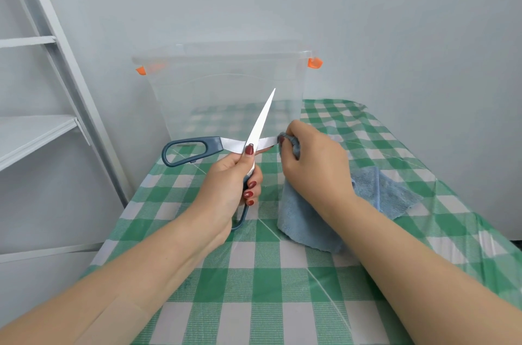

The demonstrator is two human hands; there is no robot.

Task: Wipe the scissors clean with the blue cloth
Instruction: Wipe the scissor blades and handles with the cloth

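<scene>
Currently I see the scissors [260, 124] spread wide above the green-checked tablecloth [254, 274]: pale blades, dark blue-grey handles. My left hand [226, 183] grips the lower handle. My right hand [313, 164] pinches the blue cloth [305, 220] round the 3 o'clock blade tip.

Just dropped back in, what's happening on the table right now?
A person is wiping steel scissors with dark blue-grey handles. The left hand grips one handle, holding the blades wide open above the green-and-white checked tablecloth. The right hand pinches a light blue cloth round the end of the sideways blade; the rest of the cloth trails onto the tablecloth. The other blade points toward a clear plastic box with orange latches.
</scene>
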